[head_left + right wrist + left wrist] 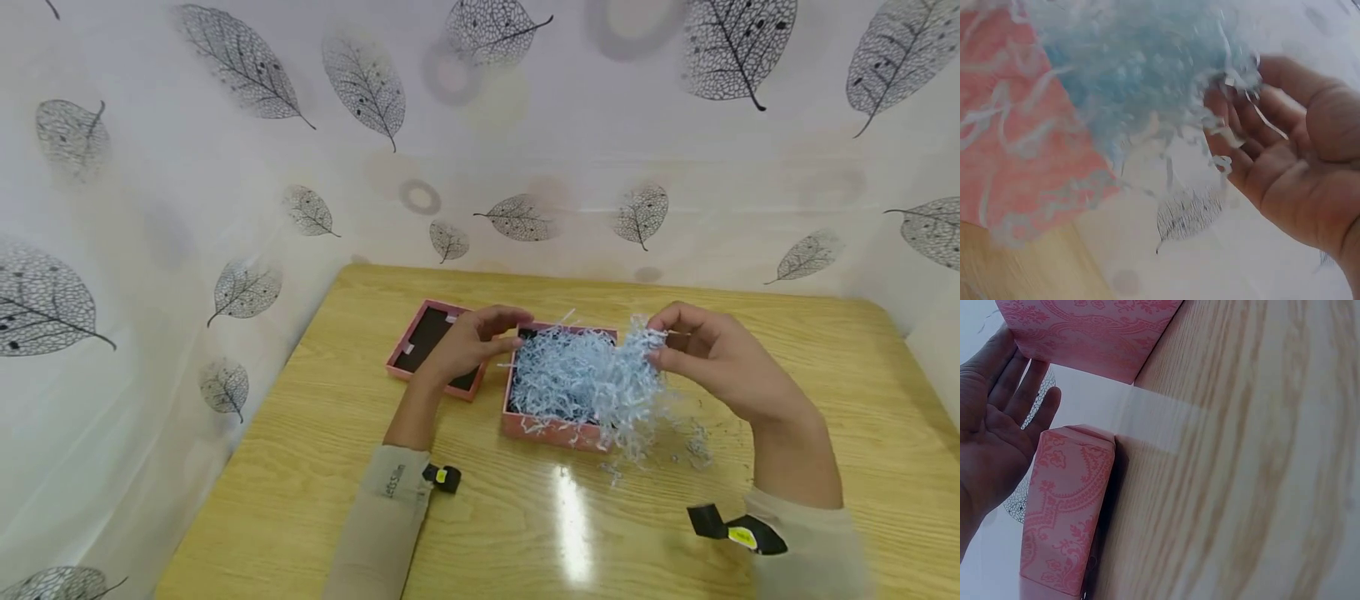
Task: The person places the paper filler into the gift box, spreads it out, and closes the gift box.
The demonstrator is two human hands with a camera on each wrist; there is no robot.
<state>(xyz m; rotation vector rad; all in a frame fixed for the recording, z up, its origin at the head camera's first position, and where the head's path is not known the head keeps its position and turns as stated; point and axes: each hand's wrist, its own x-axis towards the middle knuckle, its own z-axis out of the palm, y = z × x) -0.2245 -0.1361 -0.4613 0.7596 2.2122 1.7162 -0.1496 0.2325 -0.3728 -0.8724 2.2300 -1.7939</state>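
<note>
A pink patterned box (555, 429) stands on the table, heaped with pale blue shredded paper (562, 371). Thumb and fingers of my right hand (712, 358) pinch a clump of the shreds at the box's right side, and strands hang over the front wall. In the right wrist view the shredded paper (1141, 69) is blurred beside the fingertips. My left hand (465, 346) rests at the box's back left corner. In the left wrist view the left hand (997, 419) has its fingers extended, the tips against the pink box (1091, 331).
To the left of the box lies a pink tray-like lid (405, 350), dark inside, partly under my left forearm. Loose paper scraps (697, 450) are scattered on the wooden table (300, 467) at the right. A leaf-patterned curtain (517, 167) hangs behind.
</note>
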